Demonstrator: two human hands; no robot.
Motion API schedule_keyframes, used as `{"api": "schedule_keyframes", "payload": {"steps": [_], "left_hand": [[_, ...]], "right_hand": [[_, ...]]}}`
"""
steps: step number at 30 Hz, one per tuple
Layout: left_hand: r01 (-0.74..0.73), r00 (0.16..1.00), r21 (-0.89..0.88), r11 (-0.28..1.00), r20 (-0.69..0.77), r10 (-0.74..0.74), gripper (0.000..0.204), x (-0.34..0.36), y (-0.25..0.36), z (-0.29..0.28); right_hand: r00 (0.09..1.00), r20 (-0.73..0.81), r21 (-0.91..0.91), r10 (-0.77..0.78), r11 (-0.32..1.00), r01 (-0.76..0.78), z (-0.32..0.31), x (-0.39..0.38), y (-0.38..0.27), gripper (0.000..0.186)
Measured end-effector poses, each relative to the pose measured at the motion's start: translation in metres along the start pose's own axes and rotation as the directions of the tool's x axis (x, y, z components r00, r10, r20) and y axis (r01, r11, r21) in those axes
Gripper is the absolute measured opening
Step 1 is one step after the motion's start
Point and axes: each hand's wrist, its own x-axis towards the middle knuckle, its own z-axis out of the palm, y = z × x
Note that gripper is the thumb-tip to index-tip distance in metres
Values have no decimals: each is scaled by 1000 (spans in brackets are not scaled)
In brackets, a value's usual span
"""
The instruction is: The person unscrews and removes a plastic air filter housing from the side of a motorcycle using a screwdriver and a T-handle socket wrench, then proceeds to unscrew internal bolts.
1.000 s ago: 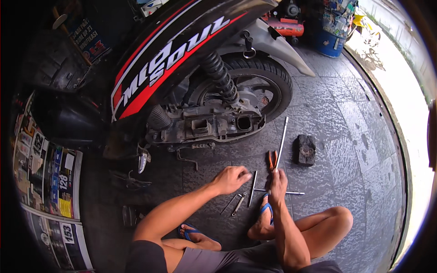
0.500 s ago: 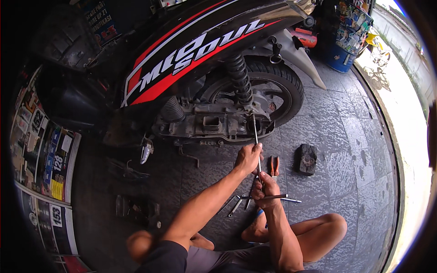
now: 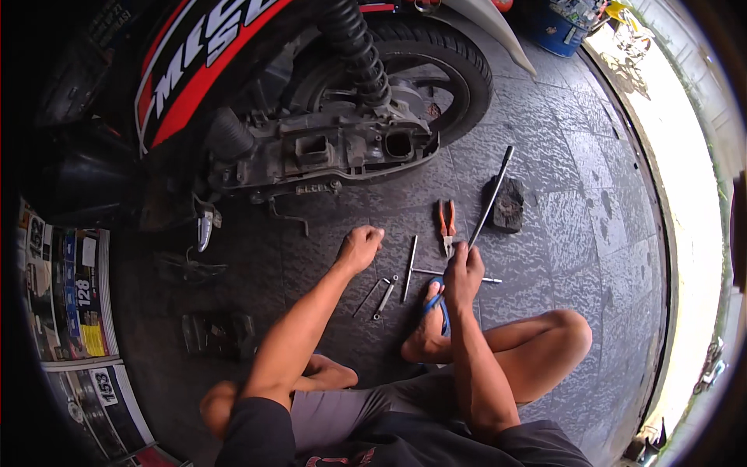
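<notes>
My right hand (image 3: 464, 274) is closed round a long-shafted T-handle wrench (image 3: 492, 194). Its shaft points up and away, past the dark block, and its crossbar is hidden by the hand. My left hand (image 3: 360, 248) is closed in the air above the floor, short of the scooter; whether anything small is inside the fingers is hidden. Beyond both hands stands a scooter with its long engine case (image 3: 334, 156) exposed, a square opening and a round one facing up. Neither hand touches it. Orange-handled pliers (image 3: 447, 222) lie just beyond my right hand.
Between my hands, another T-handle wrench (image 3: 410, 268) and a small spanner (image 3: 384, 300) lie on the tiles. A dark block (image 3: 506, 206) is at the right. The rear wheel (image 3: 467, 78) and shock absorber (image 3: 354, 54) rise beyond. Boxes (image 3: 85, 288) line the left side.
The wrench has come away from the engine case, swinging right in my right hand. My left hand has let go of its shaft and moved left. The view has shifted.
</notes>
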Motion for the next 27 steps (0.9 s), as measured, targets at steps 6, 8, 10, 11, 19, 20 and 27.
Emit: {"api": "schedule_keyframes", "payload": {"steps": [6, 8, 10, 11, 19, 20, 27], "left_hand": [[145, 979, 372, 917, 81, -188, 28, -66, -98, 77], [127, 980, 399, 908, 92, -177, 26, -77, -111, 82], [145, 981, 405, 903, 61, -185, 25, -77, -115, 78], [184, 975, 363, 913, 50, -216, 25, -74, -114, 73], [314, 947, 205, 927, -140, -289, 28, -57, -86, 43], [311, 946, 189, 932, -161, -283, 28, -55, -83, 37], [298, 900, -193, 935, -268, -343, 27, -38, -81, -10]], "right_hand": [[939, -18, -854, 344, 483, -193, -37, 91, 87, 34], [954, -96, -862, 284, 456, -222, -43, 98, 108, 29], [996, -76, -937, -42, 345, -57, -46, 91, 131, 28], [986, -131, -924, -102, 374, -84, -45, 87, 144, 29], [701, -95, -746, 707, 416, -520, -50, 61, 261, 33], [728, -87, -738, 680, 446, -506, -52, 59, 267, 32], [712, -339, -286, 615, 654, -700, -6, 47, 237, 52]]}}
